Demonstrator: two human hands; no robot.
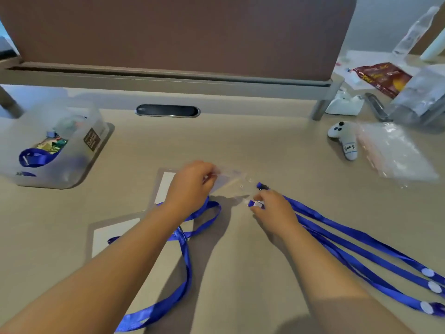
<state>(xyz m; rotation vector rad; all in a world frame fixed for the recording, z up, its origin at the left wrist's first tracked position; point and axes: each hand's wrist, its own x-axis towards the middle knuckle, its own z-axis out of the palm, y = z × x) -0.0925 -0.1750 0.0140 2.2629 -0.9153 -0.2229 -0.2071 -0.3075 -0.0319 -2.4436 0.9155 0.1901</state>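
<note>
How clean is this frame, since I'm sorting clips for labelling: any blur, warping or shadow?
Head view: the sleeve that the left hand pinches is smeared; the bag and bin at the edges are soft; the wide lens bends the divider; soft arm shadows lie on the table; the lanyards, one pinched by the right hand, read fairly sharp.

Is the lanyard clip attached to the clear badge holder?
Cannot tell: right hand pinches the clip beside the holder in the left hand; blur hides any contact.
</note>
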